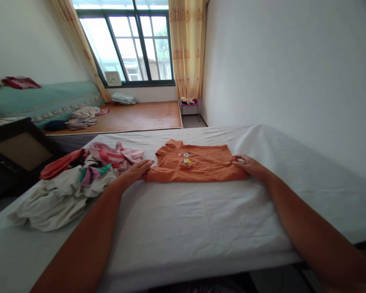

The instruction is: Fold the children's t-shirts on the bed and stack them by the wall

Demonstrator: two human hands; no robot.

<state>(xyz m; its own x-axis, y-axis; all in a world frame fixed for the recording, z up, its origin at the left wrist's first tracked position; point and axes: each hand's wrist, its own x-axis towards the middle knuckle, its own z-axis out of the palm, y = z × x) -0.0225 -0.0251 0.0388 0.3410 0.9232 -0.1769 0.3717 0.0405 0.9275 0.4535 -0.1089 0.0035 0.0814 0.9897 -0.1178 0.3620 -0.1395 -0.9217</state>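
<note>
An orange T-shirt [198,156] with a small cartoon print lies on the white-sheeted bed [201,219]. Its collar end points left, and the side nearer me is folded over toward the print. My left hand [138,170] is closed at the shirt's left end, its fingertips at the fabric and partly hiding it. At the hem on the right, my right hand [247,165] pinches the folded layer between thumb and fingers. Left of my left hand sits a loose heap of clothes [76,183], in cream, pink, red and green.
A second bed with a brown mat [146,116] stands beyond, holding folded clothes [82,118] and a pale folded bundle [123,98]. A dark cabinet [21,152] stands at left. A stool [190,104] bears a doll. A white wall [286,73] runs along the right.
</note>
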